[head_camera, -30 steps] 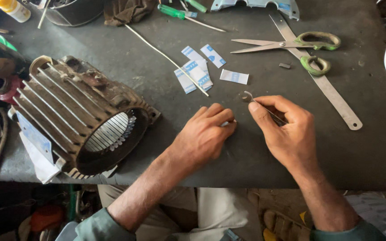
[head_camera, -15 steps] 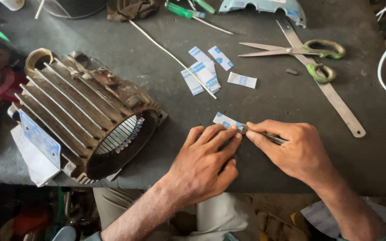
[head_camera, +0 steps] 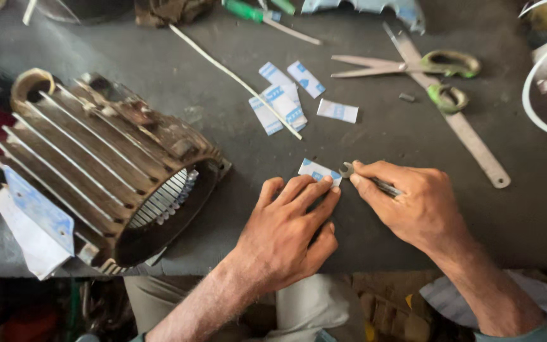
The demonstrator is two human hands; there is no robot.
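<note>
My left hand (head_camera: 289, 221) lies flat on the dark workbench (head_camera: 159, 76), its fingertips pressing down a small white and blue paper strip (head_camera: 316, 170). My right hand (head_camera: 413, 202) grips a small metal spanner (head_camera: 363, 177), whose open jaw rests at the strip's right end. A finned, rusty motor housing (head_camera: 106, 171) lies on its side to the left, its open end turned towards my left hand.
Several more white and blue paper strips (head_camera: 283, 101) lie behind the hands, crossed by a thin white stick (head_camera: 235, 79). Green-handled scissors (head_camera: 413, 66) and a steel ruler (head_camera: 460, 123) sit at the back right. A white cable (head_camera: 533, 95) curves at the right edge.
Both hands have settled lower on the bench. The paper strip, earlier pinched between the fingers, now lies flat under my left fingertips with the spanner's jaw against it.
</note>
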